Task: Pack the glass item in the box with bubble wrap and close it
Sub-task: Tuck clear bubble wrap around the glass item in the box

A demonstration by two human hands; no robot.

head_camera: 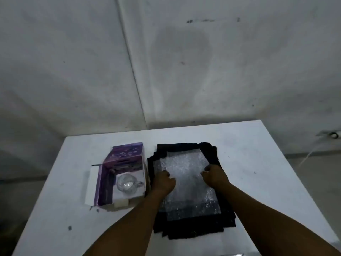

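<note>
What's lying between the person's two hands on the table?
In the head view, only the bubble wrap lies between the left hand and right hand. Both rest on it, over a black cloth.

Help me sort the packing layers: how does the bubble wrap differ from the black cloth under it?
The bubble wrap is translucent and shiny; the black cloth is opaque and matte. The bubble wrap is smaller and lies on top, so the cloth shows as a border all round. Both hands press the wrap, not the cloth. Both lie flat on the white table.
</note>
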